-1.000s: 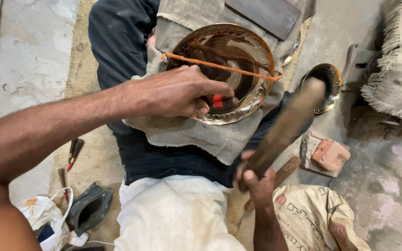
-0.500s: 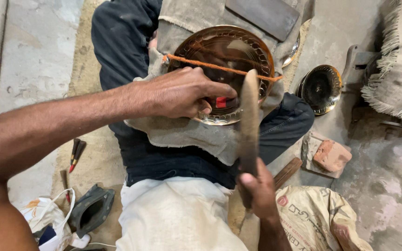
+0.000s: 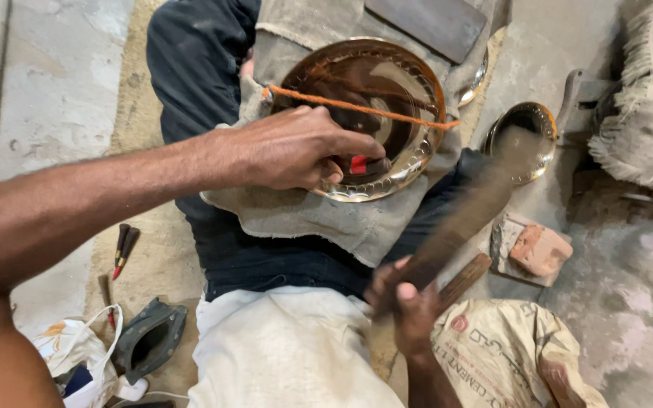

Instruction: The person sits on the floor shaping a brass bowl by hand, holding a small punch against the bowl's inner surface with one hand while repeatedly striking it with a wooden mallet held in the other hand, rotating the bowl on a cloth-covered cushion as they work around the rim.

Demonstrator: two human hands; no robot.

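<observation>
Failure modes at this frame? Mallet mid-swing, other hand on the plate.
1. The left hand pins a small red-marked tool on the brass plate; the blurred wooden mallet in the right hand may strike fingers.
2. The plate rests on lap cloth and might slip.

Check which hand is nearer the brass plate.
Left. The left hand rests on the brass plate, pressing a small red-tipped tool to its rim. The right hand is below it, apart, gripping a blurred wooden stick.
</observation>
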